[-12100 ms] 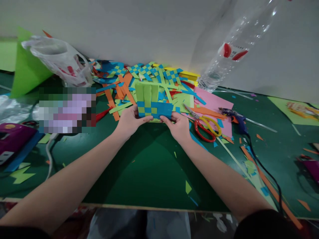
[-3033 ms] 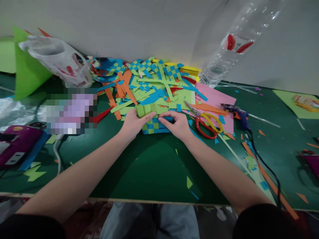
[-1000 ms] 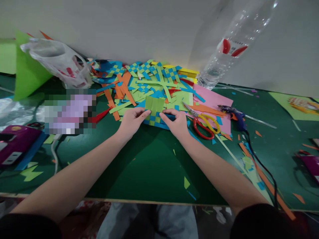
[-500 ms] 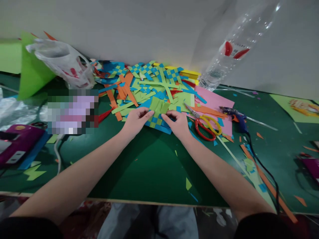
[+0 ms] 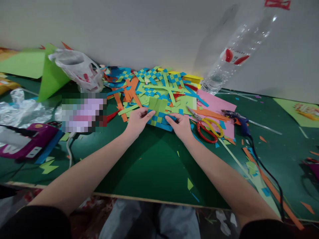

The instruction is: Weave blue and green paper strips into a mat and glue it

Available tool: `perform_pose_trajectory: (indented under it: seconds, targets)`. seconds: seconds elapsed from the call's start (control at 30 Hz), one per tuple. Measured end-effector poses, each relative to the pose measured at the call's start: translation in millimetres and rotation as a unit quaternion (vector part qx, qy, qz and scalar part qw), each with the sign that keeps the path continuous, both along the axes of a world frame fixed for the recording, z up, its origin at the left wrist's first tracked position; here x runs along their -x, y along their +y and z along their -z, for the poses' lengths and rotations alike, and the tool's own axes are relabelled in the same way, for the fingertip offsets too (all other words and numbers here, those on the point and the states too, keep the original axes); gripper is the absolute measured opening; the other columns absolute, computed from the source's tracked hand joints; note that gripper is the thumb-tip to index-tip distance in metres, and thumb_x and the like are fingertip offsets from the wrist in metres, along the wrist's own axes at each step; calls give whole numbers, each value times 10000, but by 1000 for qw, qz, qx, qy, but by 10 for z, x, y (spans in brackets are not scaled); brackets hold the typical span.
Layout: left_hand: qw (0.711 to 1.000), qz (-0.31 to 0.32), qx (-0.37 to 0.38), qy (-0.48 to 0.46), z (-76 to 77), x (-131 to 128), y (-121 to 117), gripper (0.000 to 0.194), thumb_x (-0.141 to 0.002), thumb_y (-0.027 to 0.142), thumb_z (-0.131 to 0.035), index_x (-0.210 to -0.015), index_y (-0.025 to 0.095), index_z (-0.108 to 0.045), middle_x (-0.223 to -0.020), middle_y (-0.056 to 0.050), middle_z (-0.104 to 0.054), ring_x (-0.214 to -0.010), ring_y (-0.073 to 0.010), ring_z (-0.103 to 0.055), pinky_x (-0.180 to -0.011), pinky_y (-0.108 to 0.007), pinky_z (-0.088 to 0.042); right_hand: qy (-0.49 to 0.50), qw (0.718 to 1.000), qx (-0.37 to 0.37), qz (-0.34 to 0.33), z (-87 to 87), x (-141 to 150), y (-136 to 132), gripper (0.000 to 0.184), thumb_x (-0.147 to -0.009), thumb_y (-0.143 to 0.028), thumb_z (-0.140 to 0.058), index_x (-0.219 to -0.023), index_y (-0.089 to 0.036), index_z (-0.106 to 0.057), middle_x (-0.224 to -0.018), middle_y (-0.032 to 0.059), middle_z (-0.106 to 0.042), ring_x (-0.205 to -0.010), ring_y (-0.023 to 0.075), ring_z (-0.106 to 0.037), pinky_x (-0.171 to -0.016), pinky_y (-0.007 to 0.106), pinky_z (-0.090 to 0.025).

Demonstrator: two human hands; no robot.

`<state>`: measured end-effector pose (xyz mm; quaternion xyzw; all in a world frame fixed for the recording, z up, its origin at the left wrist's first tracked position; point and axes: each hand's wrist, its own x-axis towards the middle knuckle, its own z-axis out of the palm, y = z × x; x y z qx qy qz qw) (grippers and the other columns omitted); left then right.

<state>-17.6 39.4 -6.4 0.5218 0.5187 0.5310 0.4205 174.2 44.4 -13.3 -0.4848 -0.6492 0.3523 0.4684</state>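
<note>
Hands (image 5: 136,122) (image 5: 181,125) on weave (image 5: 159,118); green strips (image 5: 157,104) wallward

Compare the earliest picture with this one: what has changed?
The woven paper piece has come lower and slightly right: its green strips now reach less high against the paper pile. The camera view has turned a little left. Unchanged: the left hand and right hand both hold the piece; scissors, glue gun and bottle are where they were.

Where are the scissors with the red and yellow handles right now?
In the head view, the scissors lie right of centre, between the right hand and the blue glue gun, partly over the pink paper sheet.
</note>
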Motion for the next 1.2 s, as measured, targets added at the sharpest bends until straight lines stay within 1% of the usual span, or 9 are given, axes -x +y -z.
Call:
perform_pose_trajectory:
  seconds: [0.1, 0.2, 0.27, 0.4, 0.63, 0.87, 1.0, 1.1, 1.2]
  targets:
    - [1000, 18, -7, -4, 1, -4, -8, 280, -755, 455, -746, -821, 186, -705, -756, -36, -702, -748, -190, -672, -659, -300, -550, -1, 1000, 9, 13, -1, -4, -6, 330, -785, -526, -676, -838, -208, -748, -707, 11, -711, -532, 131, -546, -520, 283, -447]
    - [998, 55, -7, -25, 18, -6, -10, 377, -729, 471, -768, -955, 174, -715, -896, -60, -744, -825, -201, -695, -742, -319, -573, -24, 1000, -2, 15, -1, -5, -16, 325, -809, -509, -660, -849, -199, -751, -695, 11, -710, -525, 131, -545, -525, 284, -445]
    - [997, 69, 2, -29, 22, -2, -6, 431, -718, 471, -781, -1014, 166, -715, -950, -77, -754, -862, -216, -704, -772, -338, -581, -41, 999, -24, 4, 3, -1, -27, 296, -828, -478, -651, -865, -203, -755, -777, 22, -744, -588, 148, -604, -579, 294, -484]
    - [998, 60, 15, -10, 6, 15, 2, 423, -696, 462, -795, -979, 154, -736, -995, -95, -762, -902, -244, -713, -791, -361, -589, -70, 994, -80, -28, 12, 16, -66, 225, -877, -403, -623, -917, -228, -759, -925, 20, -772, -814, 191, -709, -733, 312, -546]
    - [998, 35, -9, 44, 1, 24, -3, 339, -720, 437, -771, -925, 167, -752, -975, -84, -769, -942, -262, -714, -825, -377, -586, -142, 980, -134, -46, 13, 33, -112, 161, -908, -307, -620, -967, -265, -764, -955, -2, -777, -859, 210, -735, -768, 324, -570]
    - [998, 21, -31, 49, -18, 10, -11, 329, -735, 421, -762, -943, 168, -749, -977, -83, -766, -931, -254, -713, -837, -380, -588, -147, 978, -136, -52, 17, 29, -104, 160, -906, -335, -626, -965, -277, -763, -923, -11, -778, -830, 217, -736, -757, 338, -582]
    - [999, 27, -24, 33, -1, 25, 11, 397, -716, 462, -775, -955, 148, -737, -980, -94, -759, -934, -259, -705, -846, -392, -585, -129, 982, -131, -49, 4, 33, -116, 200, -902, -399, -622, -980, -266, -749, -946, 0, -774, -842, 213, -731, -746, 331, -586]
    - [999, 38, -17, -4, 16, 43, 39, 459, -708, 516, -775, -982, 152, -715, -960, -92, -745, -920, -257, -698, -838, -395, -584, -93, 988, -121, -37, 6, 30, -106, 225, -900, -425, -610, -971, -254, -736, -951, 5, -769, -847, 200, -724, -760, 327, -591]
    - [998, 11, 17, -63, 35, 62, 77, 476, -732, 595, -727, -941, 169, -686, -892, -85, -714, -871, -246, -694, -784, -392, -591, -65, 992, -111, -10, 18, 17, -69, 214, -898, -420, -600, -913, -249, -729, -903, 0, -767, -816, 191, -719, -781, 338, -596]
